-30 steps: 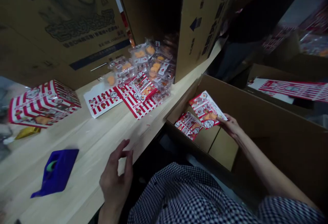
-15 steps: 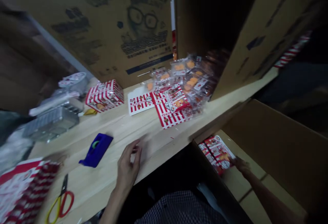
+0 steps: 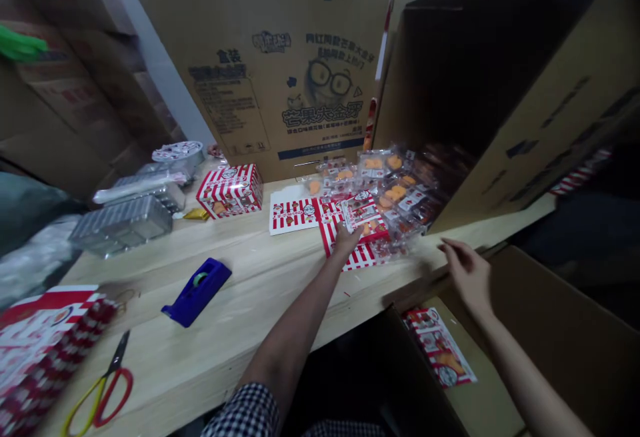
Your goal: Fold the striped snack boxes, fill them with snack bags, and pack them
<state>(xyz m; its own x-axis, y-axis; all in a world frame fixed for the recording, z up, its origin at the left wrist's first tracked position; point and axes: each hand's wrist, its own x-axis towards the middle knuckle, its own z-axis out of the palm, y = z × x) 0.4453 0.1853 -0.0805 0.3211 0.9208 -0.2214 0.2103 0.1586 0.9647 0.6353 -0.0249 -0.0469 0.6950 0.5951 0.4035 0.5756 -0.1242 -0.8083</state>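
Touching the packet (image 3: 369, 217), left hand (image 3: 346, 240): can't tell if it's gripping! Right hand (image 3: 471, 282) loose, empty. Edges pinch best.

The left hand (image 3: 349, 237) touches red-striped printed packaging (image 3: 373, 216) beside wrapped snacks (image 3: 395, 190); the right hand (image 3: 470, 277) is raised near the open carton (image 3: 560, 330), holding nothing visible

The lower ends of the scissors' handles (image 3: 103, 397) are being cut off by the bottom edge, and the stack of striped packets (image 3: 45, 357) by the left. The deep inside of the upright carton (image 3: 465, 70) is being lost in shadow. The left hand's fingertips are being blurred against the printed packet (image 3: 373, 222).
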